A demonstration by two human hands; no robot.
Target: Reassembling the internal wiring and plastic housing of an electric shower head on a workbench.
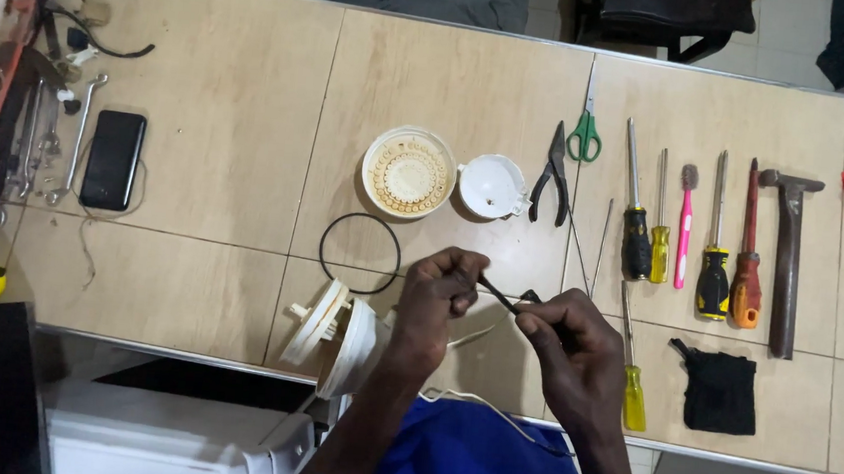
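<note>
My left hand (pixel 441 294) and my right hand (pixel 565 339) meet above the near edge of the tiled table (pixel 210 130). Both pinch a thin black wire (pixel 501 295) stretched between their fingertips. A white cord (pixel 474 402) runs from under my hands toward my blue sleeve. Left of my left hand lies a white round appliance part (pixel 334 328) on its side. A black rubber ring (pixel 360 253) lies flat just beyond it.
A round cream disc (pixel 408 173) and white cap (pixel 491 185) lie mid-table. Pliers (pixel 554 172), scissors (pixel 586 120), several screwdrivers (pixel 637 214) and a hammer (pixel 787 251) line the right. A black pouch (pixel 720 391), a phone (pixel 113 159) and spanners (pixel 77 135) also lie there.
</note>
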